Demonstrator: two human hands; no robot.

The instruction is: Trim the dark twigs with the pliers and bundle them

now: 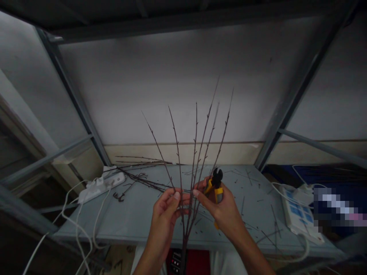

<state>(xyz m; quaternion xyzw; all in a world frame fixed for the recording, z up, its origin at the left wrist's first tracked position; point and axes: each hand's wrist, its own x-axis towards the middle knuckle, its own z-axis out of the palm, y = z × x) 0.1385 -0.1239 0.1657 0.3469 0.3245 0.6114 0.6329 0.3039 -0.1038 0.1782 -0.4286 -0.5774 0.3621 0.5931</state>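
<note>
A dark, thin branch [185,236] stands upright before me, fanning into several twigs with small buds. My left hand [169,208] pinches one of its left twigs between thumb and fingers. On the other side, my right hand [222,204] has its thumb and a fingertip at a middle twig. That same hand also holds a pair of wire cutters [217,183] with black jaws and yellow-and-grey handles, jaws pointing up. The branch's lower end runs out of view at the bottom.
More cut branches [143,181] lie on the grey shelf [137,229], with twig scraps [273,225] scattered at right. White power strips [101,187] with cables sit at left and at right [298,214]. Metal posts [71,95] frame both sides.
</note>
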